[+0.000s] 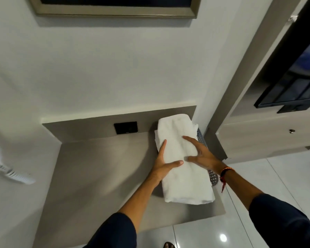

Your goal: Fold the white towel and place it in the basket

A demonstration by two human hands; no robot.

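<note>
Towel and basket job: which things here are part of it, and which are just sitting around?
Part of the job:
white towel
basket, mostly hidden under it
left hand
right hand

Just around:
black wall socket
white corded device
framed picture
counter

Soft, even indoor light is filling the scene, fairly bright and without hard edges. A small white glare spot [223,237] is shining on the glossy floor [258,176] below the right hand [202,154]. A faint shadow is spreading over the counter [97,167] left of the left hand [164,163]. The towel [183,167] under both hands is glowing nearly overexposed, its folds washing out. Far left of the hands, a white object [7,169] is smearing with motion blur. Straight lines are bowing outward toward the frame edges.
</note>
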